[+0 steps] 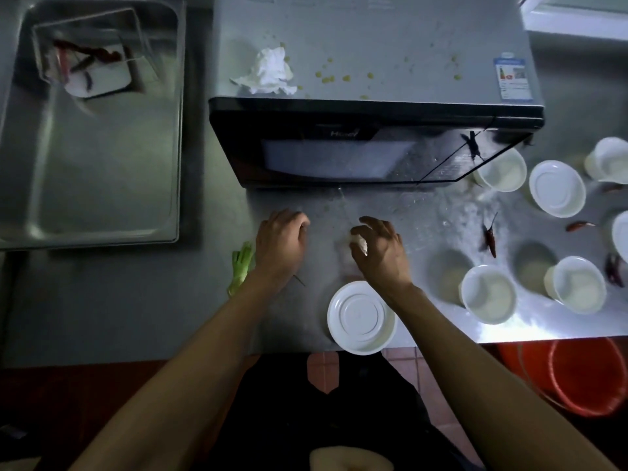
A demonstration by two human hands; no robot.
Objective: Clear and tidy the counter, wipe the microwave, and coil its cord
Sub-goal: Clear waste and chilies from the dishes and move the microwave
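A black-fronted microwave (373, 137) stands at the back of the steel counter (136, 317), its grey top littered with yellow crumbs and a crumpled white tissue (270, 71). Both my hands are on the counter just in front of its door. My left hand (280, 243) lies knuckles up with fingers curled under; what it holds is hidden. My right hand (380, 249) pinches a small pale scrap (361, 243) between thumb and fingers. A green leafy scrap (241, 266) lies left of my left wrist. The cord is out of sight.
Several white plastic bowls sit on the right, one (362, 317) at the front edge by my right wrist. Dried red chillies (489, 237) and spilled grains lie among them. A steel sink (91, 130) at left holds a clear container. An orange bucket (577, 375) stands below right.
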